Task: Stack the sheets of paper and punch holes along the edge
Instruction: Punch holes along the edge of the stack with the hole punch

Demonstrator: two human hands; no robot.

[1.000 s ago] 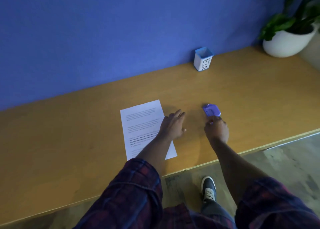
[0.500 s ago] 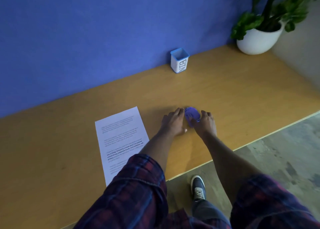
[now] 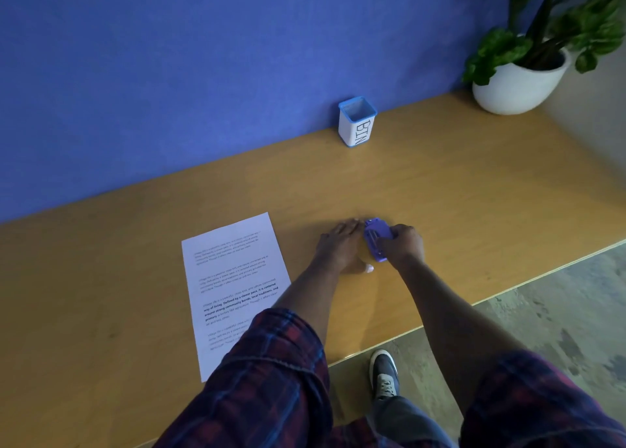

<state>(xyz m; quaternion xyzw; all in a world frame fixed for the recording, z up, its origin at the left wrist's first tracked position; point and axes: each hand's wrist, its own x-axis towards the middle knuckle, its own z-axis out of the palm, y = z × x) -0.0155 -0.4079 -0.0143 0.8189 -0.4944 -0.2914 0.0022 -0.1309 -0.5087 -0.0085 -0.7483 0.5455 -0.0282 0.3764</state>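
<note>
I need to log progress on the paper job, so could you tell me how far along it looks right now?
Early stage. Done: the printed paper lies flat on the table, apparently squared up; how many sheets cannot be told. In hand: the right hand grips the purple hole punch, tilted on its side, while the left hand rests flat beside it. Left: bringing the punch to the paper's edge; no holes are visible.

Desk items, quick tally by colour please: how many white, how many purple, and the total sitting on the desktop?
White: 3 - the paper, the BIN cup with its blue rim, and the plant pot.
Purple: 1 - the hole punch, held by the right hand, with the left hand flat beside it.
Total: 4.
</note>
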